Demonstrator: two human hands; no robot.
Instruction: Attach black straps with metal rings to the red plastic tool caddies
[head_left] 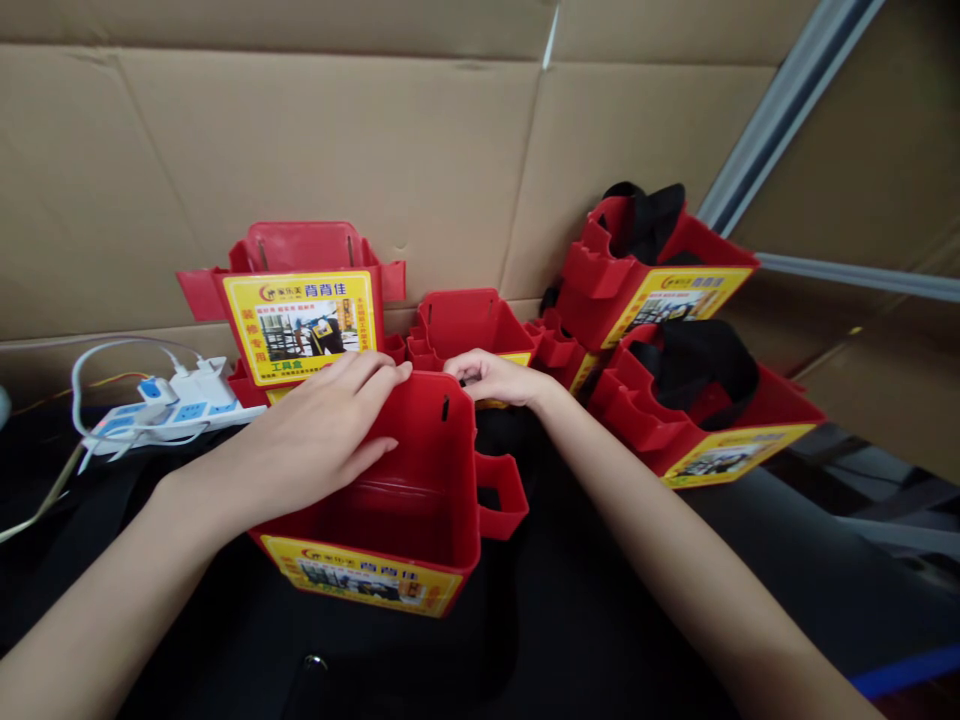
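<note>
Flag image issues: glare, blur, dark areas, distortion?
Head view throughout: pale sheen on the rear-left box; fine print smeared on the near box's label; black tabletop dark, little detail; post leans, perhaps wide-angle distortion.

We seem to be in a small workshop: on the black worktop [600, 620] we see repeated, labelled red boxes [304, 245] and a power strip [191, 411]; behind it, cardboard sheeting [322, 150].
</note>
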